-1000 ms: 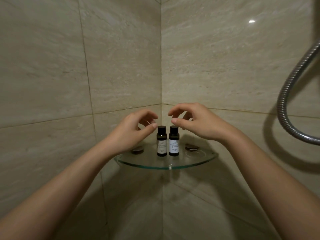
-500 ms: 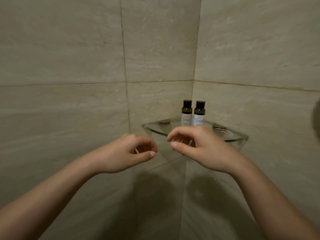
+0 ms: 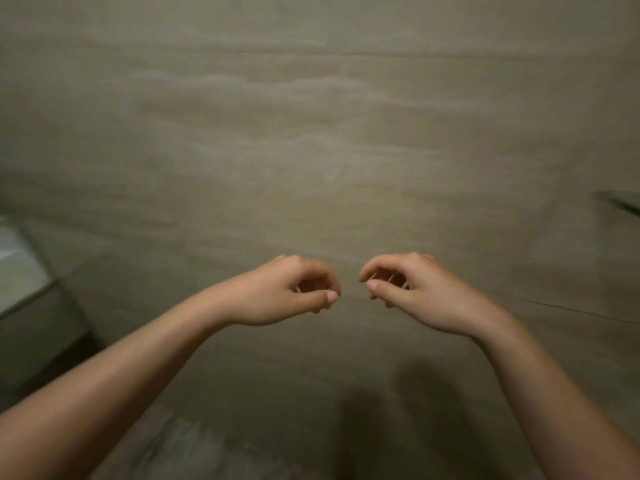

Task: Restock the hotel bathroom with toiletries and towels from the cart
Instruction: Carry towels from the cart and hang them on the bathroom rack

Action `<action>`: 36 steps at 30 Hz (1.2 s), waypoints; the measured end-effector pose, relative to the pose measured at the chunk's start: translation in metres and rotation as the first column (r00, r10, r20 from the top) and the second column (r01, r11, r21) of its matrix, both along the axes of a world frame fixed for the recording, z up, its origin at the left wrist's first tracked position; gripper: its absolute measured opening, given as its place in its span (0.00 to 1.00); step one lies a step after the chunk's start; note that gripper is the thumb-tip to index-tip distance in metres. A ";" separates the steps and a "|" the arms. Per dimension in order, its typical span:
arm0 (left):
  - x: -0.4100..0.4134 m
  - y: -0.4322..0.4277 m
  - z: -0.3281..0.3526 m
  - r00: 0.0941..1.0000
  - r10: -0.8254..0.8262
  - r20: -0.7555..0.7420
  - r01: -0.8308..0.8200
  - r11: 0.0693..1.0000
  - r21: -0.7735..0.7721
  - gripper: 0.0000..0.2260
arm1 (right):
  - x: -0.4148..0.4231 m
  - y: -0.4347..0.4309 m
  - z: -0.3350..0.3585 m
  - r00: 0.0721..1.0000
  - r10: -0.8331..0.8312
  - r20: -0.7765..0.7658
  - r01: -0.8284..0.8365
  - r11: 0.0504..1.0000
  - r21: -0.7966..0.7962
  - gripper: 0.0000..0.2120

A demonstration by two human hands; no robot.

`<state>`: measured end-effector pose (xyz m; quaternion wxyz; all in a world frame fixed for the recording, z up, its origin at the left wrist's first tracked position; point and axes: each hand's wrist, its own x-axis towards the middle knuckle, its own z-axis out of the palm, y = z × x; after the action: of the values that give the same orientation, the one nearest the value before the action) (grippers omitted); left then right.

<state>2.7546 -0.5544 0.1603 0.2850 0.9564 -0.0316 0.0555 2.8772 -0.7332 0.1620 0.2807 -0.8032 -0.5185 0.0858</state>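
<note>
My left hand (image 3: 287, 292) and my right hand (image 3: 412, 294) hang side by side in front of a beige tiled wall (image 3: 311, 133). The fingers of both are loosely curled and hold nothing. Their fingertips are a short gap apart. Only a sliver of the glass corner shelf (image 3: 620, 201) shows at the far right edge. The two small dark bottles are out of view. The picture is blurred by motion.
A pale ledge with a grey side (image 3: 24, 282) juts in at the left edge. Dark shadows of my arms fall on the lower wall (image 3: 398, 410).
The view has swung left, so the shelf slid to the right edge and the bottles left the picture. Both hands stayed together, empty, and drew away from the shelf.
</note>
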 end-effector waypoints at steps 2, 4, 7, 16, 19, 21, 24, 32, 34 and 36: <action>-0.038 0.028 -0.004 0.992 0.128 0.000 -0.128 0.991 -0.024 0.06 | -0.016 0.045 -0.007 0.993 0.114 -0.029 -0.114 0.993 -0.022 0.05; -0.079 0.057 -0.009 0.964 0.265 0.000 -0.264 0.963 -0.050 0.07 | -0.038 0.091 -0.013 0.972 0.230 -0.040 -0.232 0.972 -0.050 0.05; -0.146 0.098 -0.018 0.899 0.439 -0.013 -0.439 0.896 -0.069 0.07 | -0.081 0.161 -0.020 0.914 0.403 -0.046 -0.406 0.909 -0.093 0.04; -0.355 0.205 -0.027 0.586 0.808 -0.058 -0.809 0.582 -0.082 0.06 | -0.260 0.352 -0.023 0.674 0.735 -0.074 -0.738 0.665 -0.112 0.05; -0.414 0.236 -0.026 0.485 0.873 -0.052 -0.873 0.481 -0.075 0.06 | -0.316 0.401 -0.023 0.619 0.781 -0.089 -0.785 0.609 -0.114 0.06; -0.449 0.255 -0.026 0.419 0.907 -0.048 -0.907 0.414 -0.080 0.07 | -0.350 0.430 -0.024 0.581 0.807 -0.103 -0.813 0.571 -0.110 0.05; -0.493 0.278 -0.027 0.329 0.943 -0.052 -0.941 0.322 -0.106 0.08 | -0.397 0.469 -0.027 0.512 0.851 -0.117 -0.858 0.499 -0.121 0.04; -0.588 0.334 -0.031 0.122 0.991 -0.053 -0.983 0.113 -0.146 0.05 | -0.506 0.573 -0.028 0.347 0.935 -0.078 -0.929 0.331 -0.163 0.06; -0.612 0.353 -0.033 0.058 0.997 -0.059 -0.988 0.049 -0.149 0.05 | -0.536 0.604 -0.028 0.288 0.954 -0.082 -0.948 0.272 -0.165 0.06; -0.637 0.374 -0.035 -0.006 0.998 -0.067 -0.991 -0.015 -0.130 0.05 | -0.567 0.637 -0.029 0.223 0.971 -0.079 -0.965 0.209 -0.156 0.04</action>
<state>2.1177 -0.1800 0.1257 0.2266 0.6720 0.6533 0.2651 2.3103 -0.0965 0.1329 0.0864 -0.3271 -0.9009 0.2718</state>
